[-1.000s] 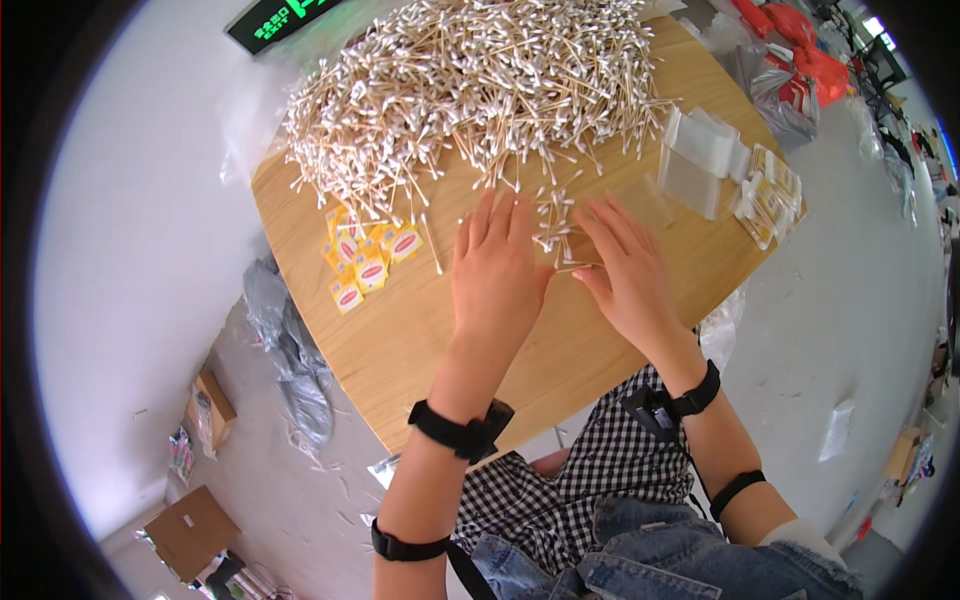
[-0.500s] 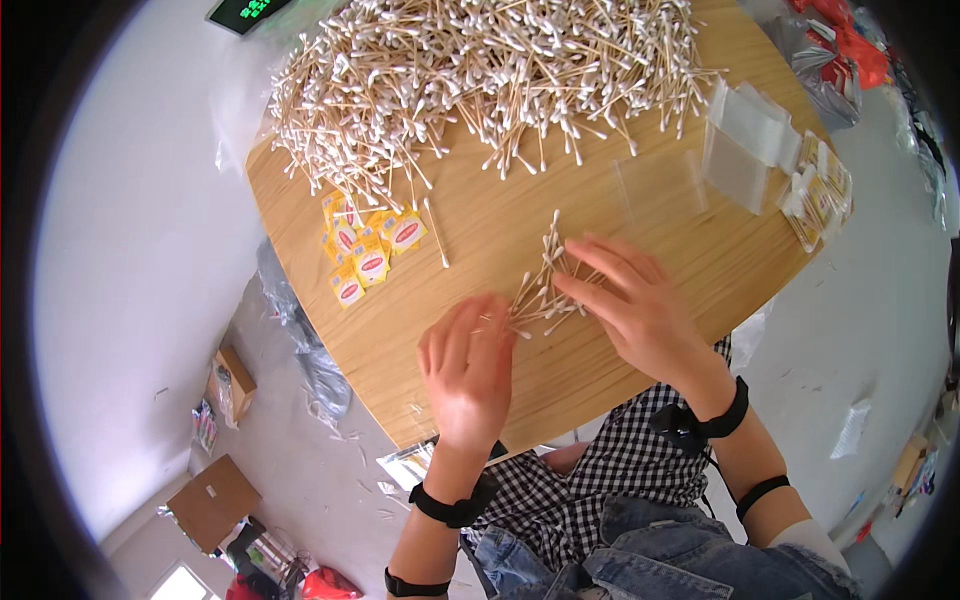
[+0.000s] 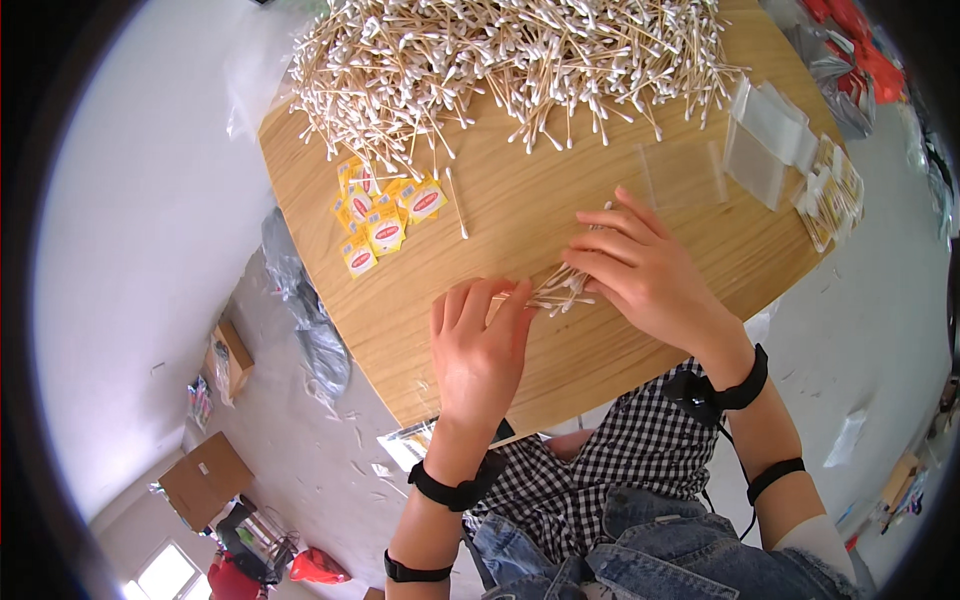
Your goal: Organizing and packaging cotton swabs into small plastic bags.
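Note:
A small bunch of wooden-stemmed cotton swabs (image 3: 566, 290) lies on the table between my two hands. My left hand (image 3: 478, 335) is at its left end, with bent fingers and the thumb closed on the stem ends. From the right, my right hand (image 3: 652, 268) curls round the bunch; its fingers are slightly apart and cover part of the swabs. A single cotton swab (image 3: 457, 203) lies apart, beside several yellow-and-white printed packets (image 3: 386, 230). At the far side rises a large heap of loose cotton swabs (image 3: 510, 70).
Clear plastic bags (image 3: 757, 150) lie at the table's right, with a flat clear bag (image 3: 682, 175) nearer the middle. A stack of printed cards (image 3: 832, 195) sits by the right edge of the wooden table (image 3: 400, 340). Cardboard boxes (image 3: 206, 480) stand on the floor at left.
The scattered swabs between my hands are now drawn into a tighter, more aligned bunch. Both hands have closed in on it. The view has shifted slightly, so the table sits a little higher.

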{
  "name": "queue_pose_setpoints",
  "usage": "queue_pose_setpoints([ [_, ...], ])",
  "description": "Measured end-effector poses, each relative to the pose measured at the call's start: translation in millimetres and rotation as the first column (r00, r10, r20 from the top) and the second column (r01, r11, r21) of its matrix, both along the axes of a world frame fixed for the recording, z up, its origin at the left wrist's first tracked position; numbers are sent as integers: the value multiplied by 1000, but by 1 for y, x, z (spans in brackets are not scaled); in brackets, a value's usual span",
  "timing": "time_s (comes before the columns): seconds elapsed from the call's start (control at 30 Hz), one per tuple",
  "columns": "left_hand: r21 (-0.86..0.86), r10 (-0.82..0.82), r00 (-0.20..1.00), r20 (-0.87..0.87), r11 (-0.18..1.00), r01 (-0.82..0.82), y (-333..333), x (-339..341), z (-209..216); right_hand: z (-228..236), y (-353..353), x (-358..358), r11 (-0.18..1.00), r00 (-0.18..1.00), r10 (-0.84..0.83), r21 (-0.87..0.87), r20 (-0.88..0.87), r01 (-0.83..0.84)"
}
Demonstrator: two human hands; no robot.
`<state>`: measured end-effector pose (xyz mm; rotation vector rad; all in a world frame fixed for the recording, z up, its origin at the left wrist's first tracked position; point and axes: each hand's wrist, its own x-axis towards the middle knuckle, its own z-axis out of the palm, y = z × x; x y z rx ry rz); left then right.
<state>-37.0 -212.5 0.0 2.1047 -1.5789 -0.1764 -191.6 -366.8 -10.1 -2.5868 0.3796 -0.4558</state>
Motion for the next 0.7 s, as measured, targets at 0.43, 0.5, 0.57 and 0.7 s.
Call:
queue_pose_setpoints([
  [0.43,-35,177,983,-48,983,-179,62,10,-12,-9,-10,-13,977,971,-196,-61,140,206],
  [0.5,-17,154,987,-50,988,-155,60,0,-11,-7,-6,-6,965,962,-244,-69,126,254],
  [0.57,-78,75,995,-67,994,-81,45,-11,-9,-6,5,12,978,968,-196,-35,155,203],
  [0.7,-55,161,983,-86,985,-166,20,-20,-5,2,26,21,994,995,-88,72,49,84],
])
